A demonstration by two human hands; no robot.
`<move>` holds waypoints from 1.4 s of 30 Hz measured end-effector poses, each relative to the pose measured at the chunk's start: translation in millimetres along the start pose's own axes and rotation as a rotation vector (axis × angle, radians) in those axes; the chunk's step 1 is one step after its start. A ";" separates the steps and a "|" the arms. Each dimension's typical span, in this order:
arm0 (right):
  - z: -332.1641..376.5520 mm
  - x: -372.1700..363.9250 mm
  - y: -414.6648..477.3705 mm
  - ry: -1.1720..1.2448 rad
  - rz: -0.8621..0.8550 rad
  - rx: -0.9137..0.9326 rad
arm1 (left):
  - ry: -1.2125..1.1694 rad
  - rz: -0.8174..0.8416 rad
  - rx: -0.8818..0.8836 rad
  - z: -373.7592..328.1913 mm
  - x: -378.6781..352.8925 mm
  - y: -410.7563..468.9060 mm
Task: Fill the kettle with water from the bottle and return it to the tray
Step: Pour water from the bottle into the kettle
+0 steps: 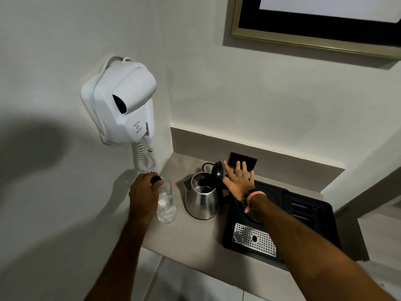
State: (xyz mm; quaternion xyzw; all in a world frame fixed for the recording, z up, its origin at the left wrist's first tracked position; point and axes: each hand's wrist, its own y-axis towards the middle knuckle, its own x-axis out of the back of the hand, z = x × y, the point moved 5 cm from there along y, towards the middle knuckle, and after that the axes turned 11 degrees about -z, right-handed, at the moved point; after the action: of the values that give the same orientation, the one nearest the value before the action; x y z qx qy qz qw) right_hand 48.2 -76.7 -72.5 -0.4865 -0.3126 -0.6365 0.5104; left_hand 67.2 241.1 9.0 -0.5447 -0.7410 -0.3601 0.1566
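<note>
A steel kettle (202, 200) stands on the grey counter, just left of the black tray (312, 216), with its black lid (218, 171) tipped up and open. A little water shows inside it. A clear plastic water bottle (166, 204) stands upright to the kettle's left. My left hand (144, 192) grips the bottle's top, fingers around its black cap. My right hand (238, 181) hovers flat with spread fingers right beside the raised lid, holding nothing.
A white wall-mounted hair dryer (123, 103) with a coiled cord hangs above the bottle. The tray has a perforated metal drip grate (253, 238) at the front. A black socket plate (243, 160) sits on the back ledge. A framed picture (314, 22) hangs above.
</note>
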 end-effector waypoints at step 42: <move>-10.9 -13.4 11.3 -0.052 -0.056 0.018 | -0.195 -0.242 0.388 95.5 -83.8 -79.1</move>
State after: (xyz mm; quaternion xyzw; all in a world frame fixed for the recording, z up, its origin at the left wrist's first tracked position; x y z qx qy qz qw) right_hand 55.7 -85.0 -89.8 -0.4891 -0.3450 -0.6350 0.4885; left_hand 39.7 238.5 -138.1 -0.4440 -0.8677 -0.1729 0.1417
